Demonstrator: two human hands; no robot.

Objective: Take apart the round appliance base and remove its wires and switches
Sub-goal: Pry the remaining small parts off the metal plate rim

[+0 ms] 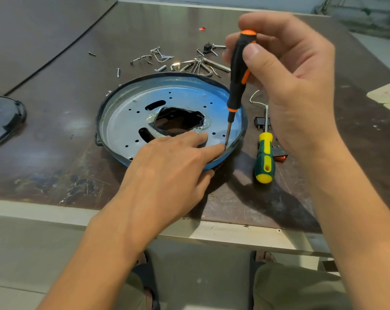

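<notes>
The round appliance base (131, 113) lies in the middle of the table, a shiny metal plate with a black rim and a ragged hole at its centre. My right hand (290, 74) grips a black-and-orange screwdriver (239, 70) upright, its tip down on the plate near the front right rim. My left hand (167, 166) rests on the base's near edge, the straight forefinger touching the plate right beside the screwdriver tip and the thumb under the rim. A black switch (259, 123) and a white wire (255, 97) lie on the table to the right of the base.
A green-and-yellow screwdriver (265, 159) lies right of the base, with a red rocker switch (281, 155) beside it. Loose screws, clips and metal brackets (189, 63) are scattered behind the base. A black cover (3, 121) sits at the left edge. The table's front edge (55, 214) is near me.
</notes>
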